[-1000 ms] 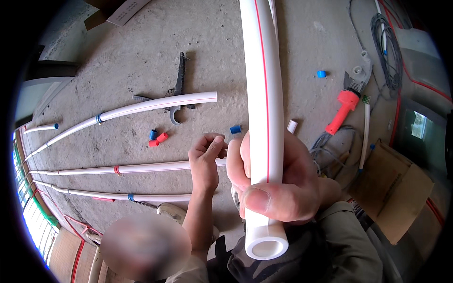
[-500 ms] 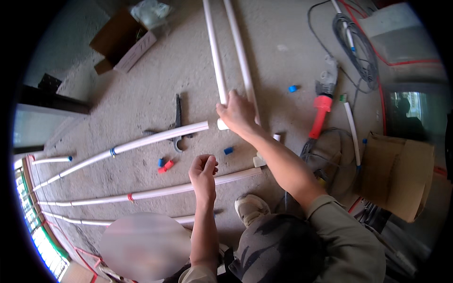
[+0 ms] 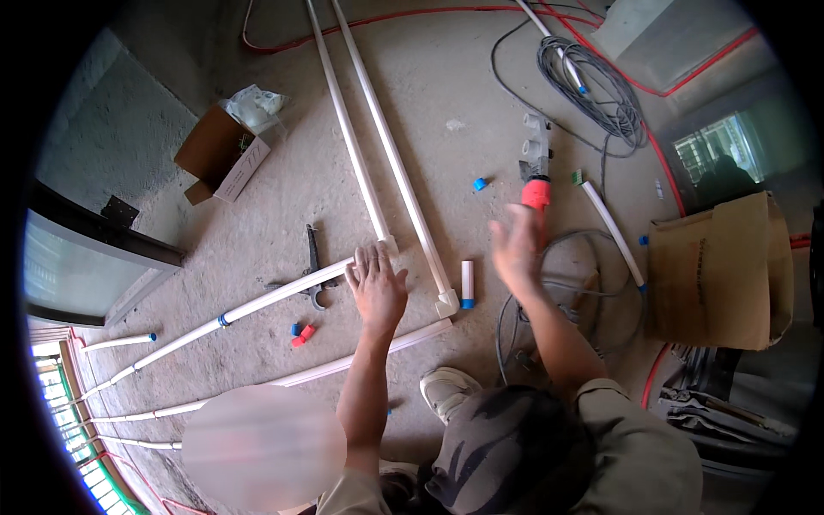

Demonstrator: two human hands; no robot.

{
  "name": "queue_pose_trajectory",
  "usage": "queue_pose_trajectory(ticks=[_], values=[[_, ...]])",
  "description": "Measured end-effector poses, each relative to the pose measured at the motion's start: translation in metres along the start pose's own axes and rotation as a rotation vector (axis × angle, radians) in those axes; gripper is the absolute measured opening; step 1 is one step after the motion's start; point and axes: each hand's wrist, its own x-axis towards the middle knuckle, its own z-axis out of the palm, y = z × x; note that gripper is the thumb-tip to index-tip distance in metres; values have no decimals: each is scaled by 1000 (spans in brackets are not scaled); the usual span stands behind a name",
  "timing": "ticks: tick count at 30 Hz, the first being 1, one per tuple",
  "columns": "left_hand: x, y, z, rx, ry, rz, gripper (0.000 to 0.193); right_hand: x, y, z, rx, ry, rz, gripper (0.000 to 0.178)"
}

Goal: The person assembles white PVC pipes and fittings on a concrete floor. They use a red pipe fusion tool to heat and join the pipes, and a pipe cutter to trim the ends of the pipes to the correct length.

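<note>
My left hand (image 3: 378,287) is open, its fingers stretched over the corner where two white pipes come together. One long pipe (image 3: 352,163) runs away from me; the other, a white pipe (image 3: 283,287), runs left and carries a blue ring. Part of a white elbow (image 3: 390,244) shows past my fingertips. The fingers hide the exact joint. Blurred by motion, my right hand (image 3: 517,249) appears open beside the red handle (image 3: 537,193) of a pipe welding tool with a grey head (image 3: 536,146). Whether it touches the handle I cannot tell.
A second long pipe (image 3: 395,159) ends in a white elbow (image 3: 447,302), beside a short blue-ended pipe (image 3: 467,279). Black pipe cutters (image 3: 313,266) and red fittings (image 3: 302,335) lie left. Grey cable (image 3: 592,86) and cardboard boxes (image 3: 721,275) stand right.
My right hand has left the pipe end and moved right to the red-handled tool. My left hand has moved forward onto the pipe corner, where the earlier gap no longer shows. The view has shifted.
</note>
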Motion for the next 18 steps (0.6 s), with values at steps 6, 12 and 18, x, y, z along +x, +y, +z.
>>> queue_pose_trajectory(ticks=[6,12,18], values=[[-3,24,-12,58,-59,5,81,-4,121,-54,-53,-283,508,46],[-31,32,-44,39,-157,-29,85,8,70,-95,484,-292,718,35],[-70,95,-114,-1512,-680,-239,81,-83,-64,-97,997,-354,521,47]])
